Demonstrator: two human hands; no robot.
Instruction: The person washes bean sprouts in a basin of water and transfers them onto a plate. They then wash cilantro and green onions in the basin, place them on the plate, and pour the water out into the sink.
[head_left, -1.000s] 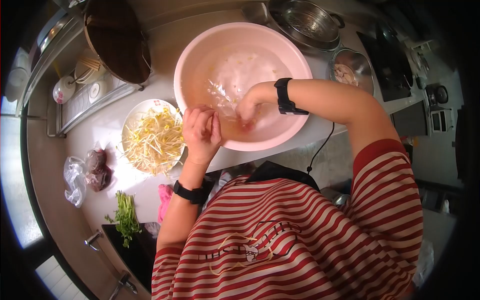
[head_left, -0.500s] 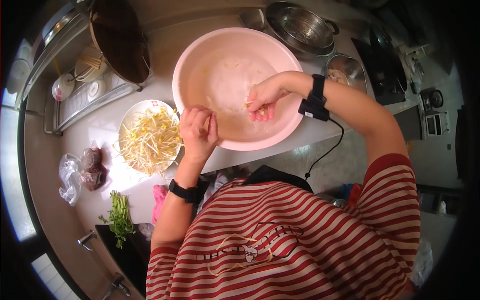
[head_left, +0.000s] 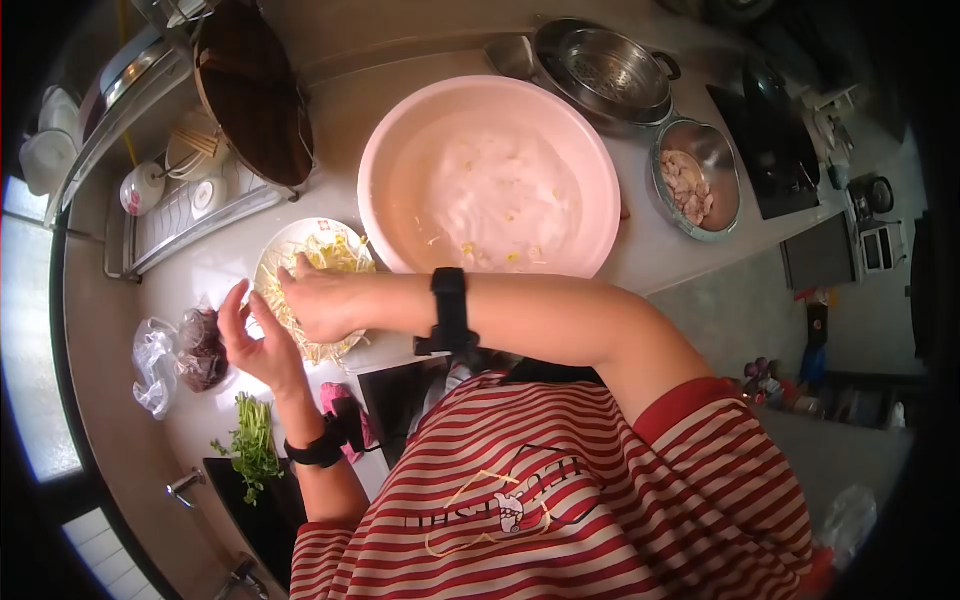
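bare right hand (head_left: 325, 306) covered thin yellow-white sprouts (head_left: 345, 257), grip hidden; bare left hand (head_left: 264, 352), empty, half-open, seemingly guarded the round white plate (head_left: 290, 234).

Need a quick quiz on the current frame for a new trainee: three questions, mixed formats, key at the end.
1. Multiple choice. Where is the right hand?
a) Inside the pink basin
b) Over the plate of bean sprouts
c) Inside the metal bowl

2. True or false: the left hand is submerged in water.

3. Fill in the blank: the green stalks lie on the person's ____ side.

Key: 1. b; 2. false; 3. left
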